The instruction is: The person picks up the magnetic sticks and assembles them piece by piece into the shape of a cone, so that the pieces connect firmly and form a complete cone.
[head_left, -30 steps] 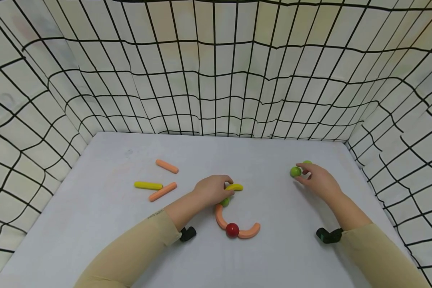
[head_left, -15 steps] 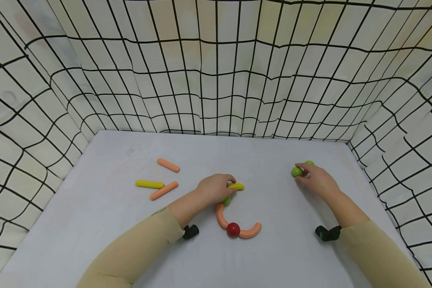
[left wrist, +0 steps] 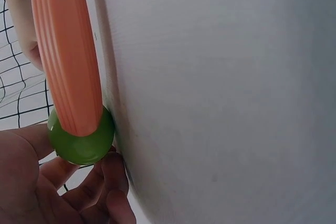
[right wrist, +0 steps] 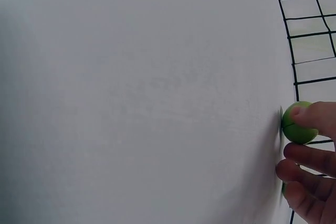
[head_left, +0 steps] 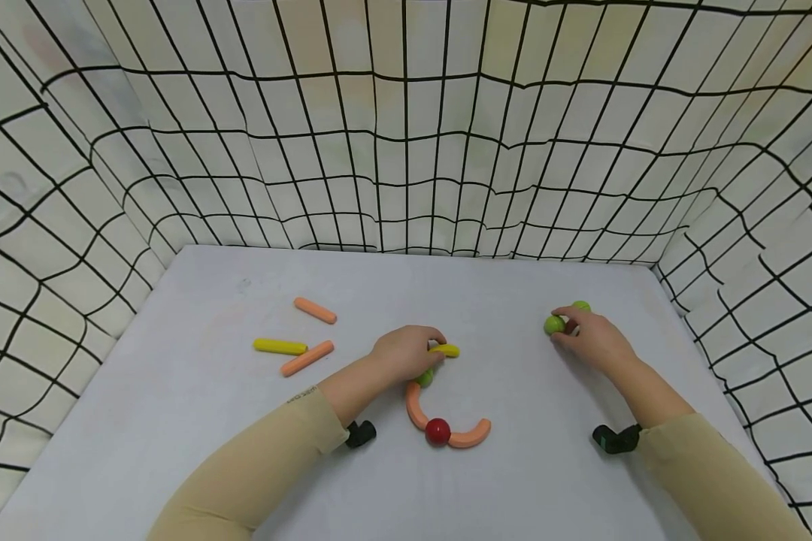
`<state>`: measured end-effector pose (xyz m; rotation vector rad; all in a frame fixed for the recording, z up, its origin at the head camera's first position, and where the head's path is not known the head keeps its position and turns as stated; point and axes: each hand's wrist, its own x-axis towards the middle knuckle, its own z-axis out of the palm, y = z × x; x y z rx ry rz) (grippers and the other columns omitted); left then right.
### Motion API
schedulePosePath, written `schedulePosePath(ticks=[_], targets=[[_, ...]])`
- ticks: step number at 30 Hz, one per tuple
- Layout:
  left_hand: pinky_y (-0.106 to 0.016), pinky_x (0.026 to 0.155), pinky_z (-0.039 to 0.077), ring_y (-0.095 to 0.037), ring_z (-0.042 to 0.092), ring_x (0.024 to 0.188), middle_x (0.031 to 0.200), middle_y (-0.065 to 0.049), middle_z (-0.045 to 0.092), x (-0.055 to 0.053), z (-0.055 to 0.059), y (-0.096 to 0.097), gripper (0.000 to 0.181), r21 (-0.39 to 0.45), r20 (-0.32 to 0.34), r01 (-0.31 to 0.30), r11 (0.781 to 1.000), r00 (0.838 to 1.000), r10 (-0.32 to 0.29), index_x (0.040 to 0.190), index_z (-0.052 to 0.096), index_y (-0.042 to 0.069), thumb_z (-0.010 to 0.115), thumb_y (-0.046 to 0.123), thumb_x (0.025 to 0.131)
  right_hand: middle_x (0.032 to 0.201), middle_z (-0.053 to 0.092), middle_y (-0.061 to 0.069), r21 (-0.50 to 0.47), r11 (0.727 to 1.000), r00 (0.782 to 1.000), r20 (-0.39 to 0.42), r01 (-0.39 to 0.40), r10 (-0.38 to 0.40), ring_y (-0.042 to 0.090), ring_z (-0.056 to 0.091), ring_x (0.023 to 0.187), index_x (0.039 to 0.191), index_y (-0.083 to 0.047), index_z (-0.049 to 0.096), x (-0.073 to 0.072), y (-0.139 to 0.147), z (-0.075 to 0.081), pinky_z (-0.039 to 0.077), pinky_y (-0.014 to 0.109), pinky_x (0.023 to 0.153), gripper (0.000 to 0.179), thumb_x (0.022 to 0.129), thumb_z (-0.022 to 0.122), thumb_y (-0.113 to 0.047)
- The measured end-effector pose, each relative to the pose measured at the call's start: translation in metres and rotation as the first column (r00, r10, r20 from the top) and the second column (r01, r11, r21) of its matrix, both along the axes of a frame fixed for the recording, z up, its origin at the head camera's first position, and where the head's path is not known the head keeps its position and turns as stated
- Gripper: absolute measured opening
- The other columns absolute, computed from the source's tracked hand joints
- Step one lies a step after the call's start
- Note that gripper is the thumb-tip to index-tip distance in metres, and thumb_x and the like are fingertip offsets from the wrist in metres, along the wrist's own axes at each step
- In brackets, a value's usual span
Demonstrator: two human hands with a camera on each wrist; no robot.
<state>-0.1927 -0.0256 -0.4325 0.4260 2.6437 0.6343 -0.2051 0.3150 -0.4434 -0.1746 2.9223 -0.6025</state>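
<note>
My left hand (head_left: pixel 406 353) pinches a short curved yellow rod (head_left: pixel 449 351) between thumb and fingers. Below that hand, a green ball (head_left: pixel 425 378) touches the end of a curved orange rod (head_left: pixel 414 406). A red ball (head_left: pixel 437 432) joins this rod to a second curved orange rod (head_left: pixel 471 435). In the left wrist view, the ribbed orange rod (left wrist: pixel 68 51) ends on the green ball (left wrist: pixel 84 142) beside the fingers. Over at the right, my right hand (head_left: pixel 598 342) pinches another green ball (head_left: pixel 554 324) by thumb and index finger. Something dark red shows partly behind its fingers.
Another green ball (head_left: pixel 581 306) sits just beyond the right hand, partly hidden. At left lie two straight orange rods (head_left: pixel 315 309) and a straight yellow rod (head_left: pixel 280 346). Black netting (head_left: pixel 406 150) rises around the white table (head_left: pixel 196 361) at the back and both sides.
The right hand and its green ball have shifted very slightly left. The left hand and the joined rods stay almost still.
</note>
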Motion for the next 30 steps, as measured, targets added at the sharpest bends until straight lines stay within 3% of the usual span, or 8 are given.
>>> schedulePosePath(ticks=[30], targets=[[-0.028, 0.064, 0.045, -0.013, 0.057, 0.079, 0.108, -0.001, 0.067, 0.003, -0.001, -0.001, 0.032, 0.025, -0.04, 0.006, 1.0, 0.999, -0.005, 0.128, 0.066, 0.022, 0.063, 0.031, 0.098, 0.106, 0.067, 0.004, -0.066, 0.992, 0.994, -0.025, -0.111, 0.109, 0.016, 0.056, 0.081, 0.127, -0.013, 0.063, 0.022, -0.058, -0.001, 0.045, 0.032, 0.066, 0.042, 0.091, 0.072, -0.033]])
